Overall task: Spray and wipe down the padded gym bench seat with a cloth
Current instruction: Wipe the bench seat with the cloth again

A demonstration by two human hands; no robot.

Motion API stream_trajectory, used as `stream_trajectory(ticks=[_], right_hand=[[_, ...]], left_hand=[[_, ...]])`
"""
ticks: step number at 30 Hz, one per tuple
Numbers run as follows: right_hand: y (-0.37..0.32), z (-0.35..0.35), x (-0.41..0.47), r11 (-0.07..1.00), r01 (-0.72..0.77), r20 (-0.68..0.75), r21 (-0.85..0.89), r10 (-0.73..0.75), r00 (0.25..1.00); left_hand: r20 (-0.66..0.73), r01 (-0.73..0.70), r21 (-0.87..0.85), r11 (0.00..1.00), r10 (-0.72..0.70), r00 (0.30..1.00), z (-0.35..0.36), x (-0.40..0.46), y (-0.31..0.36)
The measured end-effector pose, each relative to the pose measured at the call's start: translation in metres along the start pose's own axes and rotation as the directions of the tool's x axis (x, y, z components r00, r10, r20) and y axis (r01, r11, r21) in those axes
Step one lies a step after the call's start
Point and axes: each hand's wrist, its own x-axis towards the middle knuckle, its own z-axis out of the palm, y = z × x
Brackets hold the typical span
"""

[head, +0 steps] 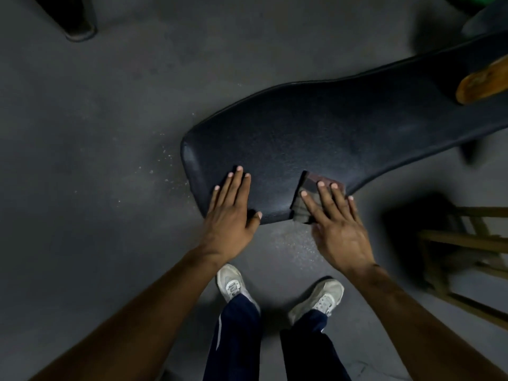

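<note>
The black padded bench seat (316, 127) stretches from the centre toward the upper right. My left hand (231, 210) lies flat on its near left corner, fingers spread, holding nothing. My right hand (335, 224) presses flat on a dark grey and reddish cloth (305, 196) at the seat's near edge; most of the cloth is hidden under my fingers and palm. No spray bottle shows in this view.
An orange, worn pad end (483, 83) sticks over the bench at the far right. A wooden frame (464, 243) stands on the right. A dark post foot (79, 26) is at the top left. Pale specks dot the grey floor (96, 133). My shoes (233, 284) are below the seat.
</note>
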Motion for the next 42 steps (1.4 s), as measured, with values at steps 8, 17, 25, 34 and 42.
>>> stream_trajectory(ticks=[8, 17, 25, 34, 42], right_hand=[[0.064, 0.007, 0.011, 0.999, -0.038, -0.109, -0.009, 0.037, 0.993], [0.202, -0.027, 0.048, 0.982, -0.179, -0.013, 0.056, 0.180, 0.984], [0.298, -0.058, 0.046, 0.898, -0.341, 0.174, 0.278, 0.302, 0.937], [0.344, -0.088, -0.014, 0.517, -0.310, 0.095, 0.798, 0.400, 0.911], [0.380, -0.121, -0.032, 0.252, -0.235, 0.062, 0.939, 0.547, 0.835]], left_hand=[[0.029, -0.050, 0.122, 0.991, 0.046, 0.998, 0.032, 0.025, 0.079], [0.065, -0.041, 0.230, 0.972, 0.026, 0.998, 0.069, 0.070, 0.167], [0.137, -0.031, 0.237, 0.971, -0.002, 0.991, 0.085, 0.097, 0.239], [0.083, -0.053, 0.086, 0.995, 0.046, 0.995, 0.057, 0.134, 0.327], [0.039, -0.104, -0.072, 0.992, 0.107, 0.993, 0.023, 0.190, 0.405]])
